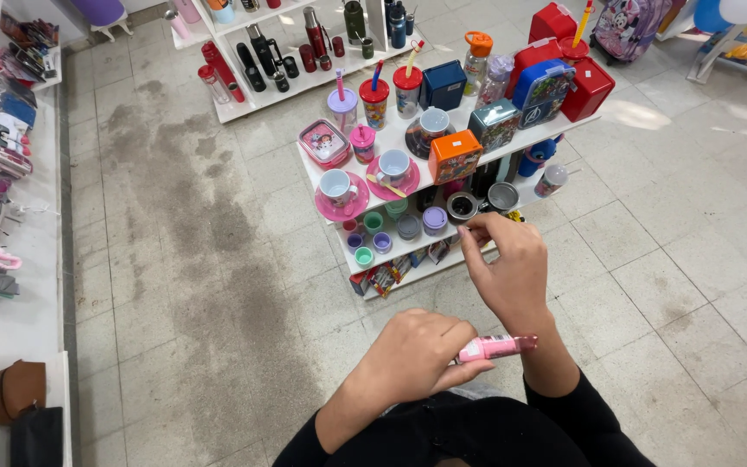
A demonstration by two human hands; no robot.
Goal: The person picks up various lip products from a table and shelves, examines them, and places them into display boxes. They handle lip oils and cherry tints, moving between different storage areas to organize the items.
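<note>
Head view, looking down: my left hand (417, 355) is curled in a loose fist close to my body, its grip closed around a small pink tube (496, 348) that sticks out sideways to the right, touching my right wrist. My right hand (505, 268) is raised above it, wrist bent, fingers pinched narrow near the white shelf (430, 177); whether they hold anything I cannot tell. Pink cups (337, 185) stand on that shelf.
</note>
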